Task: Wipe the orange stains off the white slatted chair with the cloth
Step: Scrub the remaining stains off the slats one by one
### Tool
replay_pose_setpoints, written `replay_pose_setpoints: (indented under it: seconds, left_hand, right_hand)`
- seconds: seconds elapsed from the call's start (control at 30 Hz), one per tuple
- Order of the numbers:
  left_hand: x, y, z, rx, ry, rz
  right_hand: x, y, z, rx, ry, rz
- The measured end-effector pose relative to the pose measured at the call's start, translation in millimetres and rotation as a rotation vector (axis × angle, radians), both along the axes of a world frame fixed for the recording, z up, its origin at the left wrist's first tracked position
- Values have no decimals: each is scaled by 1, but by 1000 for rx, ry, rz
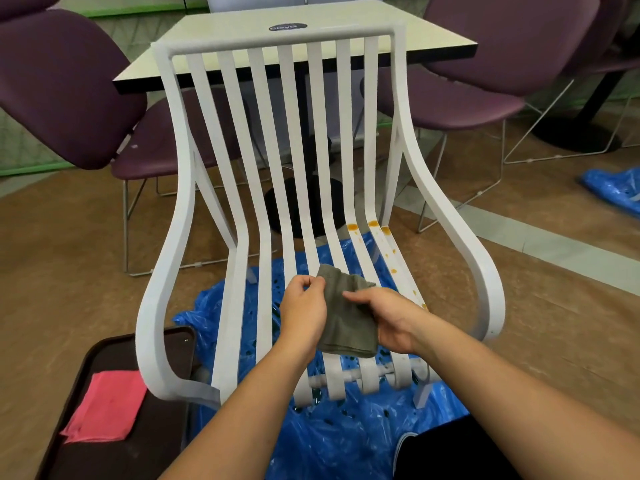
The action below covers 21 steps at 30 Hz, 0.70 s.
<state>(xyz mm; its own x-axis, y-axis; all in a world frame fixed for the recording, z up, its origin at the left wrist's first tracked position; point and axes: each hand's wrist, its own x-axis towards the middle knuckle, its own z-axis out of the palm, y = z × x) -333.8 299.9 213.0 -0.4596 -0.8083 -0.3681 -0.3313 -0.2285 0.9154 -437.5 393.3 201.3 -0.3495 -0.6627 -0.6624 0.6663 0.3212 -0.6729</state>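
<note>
Cloth (349, 327), grey, perhaps terry, gripped by fingers of left hand (304, 315) and right hand (393, 322).

One piece of lettering is seen: a dark oval label (288, 27) is set on the pale table (433, 32), just behind the top rail of the white slatted chair (277, 40) and near the middle of that rail. A single short word in pale letters is printed on it, but it is too small and blurred to be read with certainty.
</note>
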Motion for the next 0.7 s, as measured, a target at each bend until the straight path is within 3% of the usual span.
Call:
replay_pose_setpoints:
  seconds: [0.2, 0.43, 0.57, 0.7]
  left_hand:
    - [-1, -1, -4, -81, -3, 20]
    - [2, -8, -6, -48, -91, -98]
    - [7, -9, -7, -228, -228, -232]
    - [11, -12, -9, -340, -368, -344]
  right_hand:
    - [-3, -1, -5, 61, 12, -112]
    - [-23, 13, 14, 121, 73, -31]
    - [-42, 29, 19, 253, 301, 15]
    - [-49, 42, 15, 564, 640, 228]
